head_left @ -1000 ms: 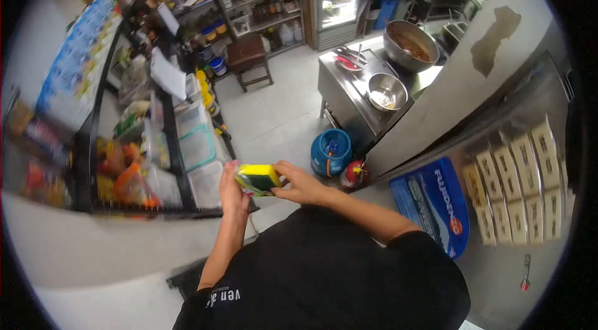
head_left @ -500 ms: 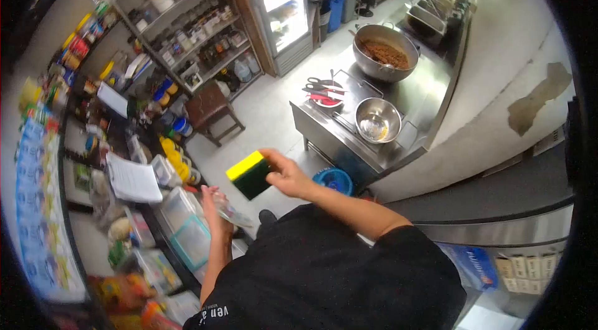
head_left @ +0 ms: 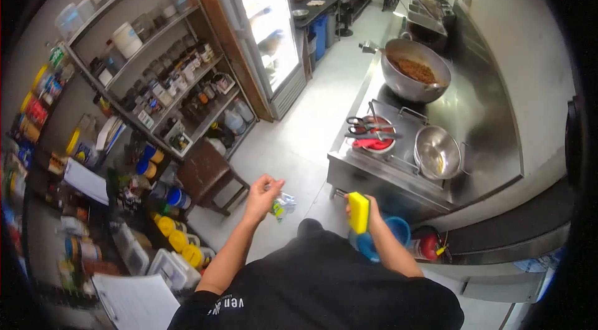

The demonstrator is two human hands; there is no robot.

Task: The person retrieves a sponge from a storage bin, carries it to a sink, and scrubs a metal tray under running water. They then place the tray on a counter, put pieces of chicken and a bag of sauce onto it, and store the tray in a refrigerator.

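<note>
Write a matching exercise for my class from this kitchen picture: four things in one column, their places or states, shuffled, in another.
Things:
1. yellow rectangular sponge
2. clear, green-printed plastic wrapper
3. large round metal pot
4. brown four-legged stool

Places or states:
A. standing on the pale floor
B. in the right hand
C. containing brown food
D. in the left hand

Pairs: 1-B, 2-D, 3-C, 4-A

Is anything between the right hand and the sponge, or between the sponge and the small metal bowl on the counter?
Nothing visible separates the right hand from the sponge; it is gripped directly. Toward the small metal bowl, the counter's front edge lies between, so the sponge may need lifting over it.
</note>
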